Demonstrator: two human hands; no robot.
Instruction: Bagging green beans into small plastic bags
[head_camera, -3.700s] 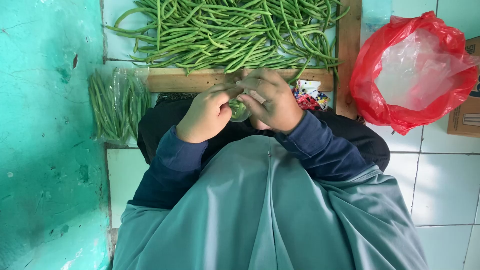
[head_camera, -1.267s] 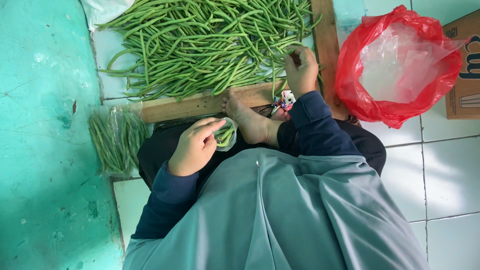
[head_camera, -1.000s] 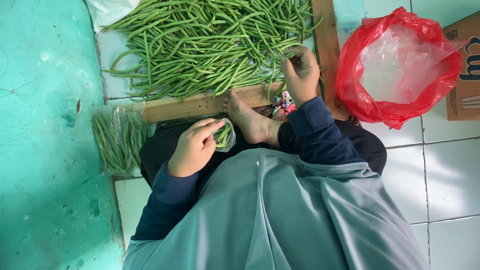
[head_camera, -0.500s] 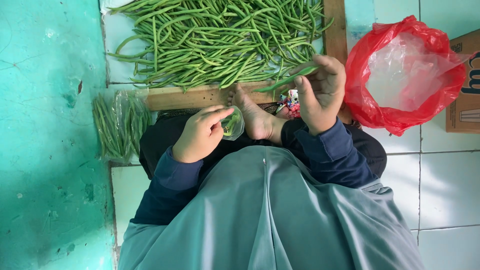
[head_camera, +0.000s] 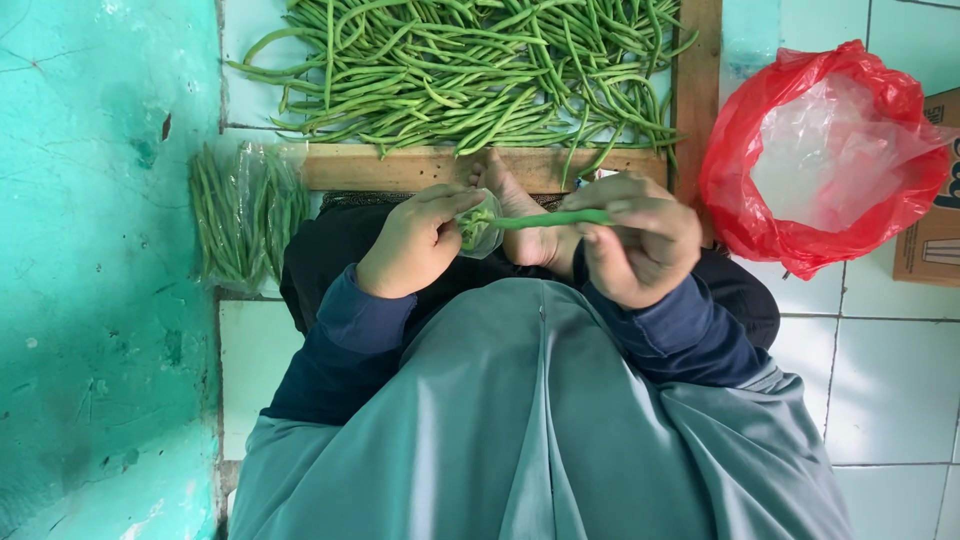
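Note:
My left hand (head_camera: 415, 240) grips a small clear plastic bag (head_camera: 478, 226) that holds several green beans. A single green bean (head_camera: 550, 219) is pinched in my right hand (head_camera: 640, 240), with its tip pointing into the bag's mouth. Both hands hover over my lap, just above my bare foot (head_camera: 520, 215). A big pile of loose green beans (head_camera: 470, 70) lies beyond a wooden frame (head_camera: 420, 165) in front of me.
Packed bags of beans (head_camera: 240, 215) lie on the floor to the left, beside a teal wall (head_camera: 100, 250). A red plastic bag (head_camera: 830, 160) lined with clear plastic sits open at the right, next to a cardboard box (head_camera: 935, 240). White floor tiles surround me.
My right hand reached out to the bean pile, picked up one bean and came back to the bag. The left hand kept hold of the bag.

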